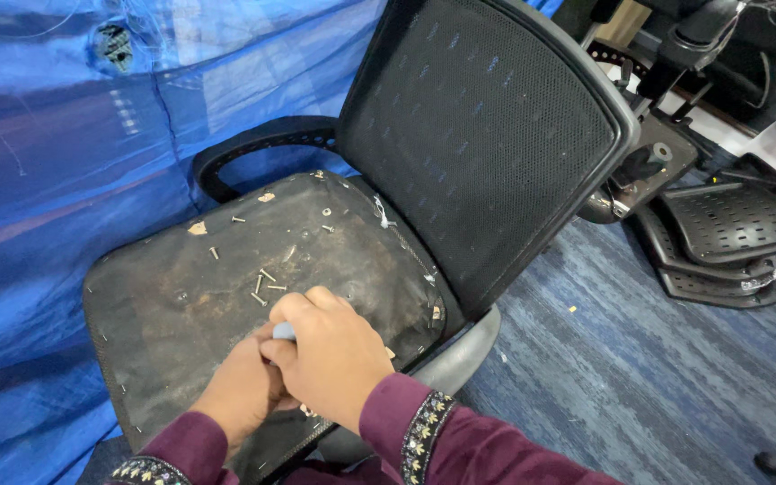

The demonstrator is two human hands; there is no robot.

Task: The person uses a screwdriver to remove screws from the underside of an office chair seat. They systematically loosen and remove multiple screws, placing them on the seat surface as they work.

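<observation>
A small pale blue thing (284, 331) sits low in the middle of the frame, between two hands. Only its top end shows, so I cannot tell what it is. The right hand (330, 357) is curled down over it, with the fingers bent and the knuckles up. The left hand (242, 388) is tucked under and just beside the right hand, touching it, with fingers closed in. I cannot tell which hand really grips the blue thing, as the fingers hide it. Both arms wear dark purple sleeves (460, 445) with a beaded cuff.

The hands rest on a worn black seat (172, 314) that is dusty and scuffed. Just above the hands, near the middle of the seat, lies a little heap of screws (264, 286). More screws are spread toward the upper part of the seat, and some small tan scraps (198, 228) lie there too.

Behind the seat, a black mesh chair back (487, 135) leans up in the upper middle of the frame. A black armrest (253, 144) curves at its left. A blue plastic sheet (47, 180) fills the left side. On the right is a blue carpet floor (621, 359), and more black chair parts (729, 233) are stacked in the upper right.
</observation>
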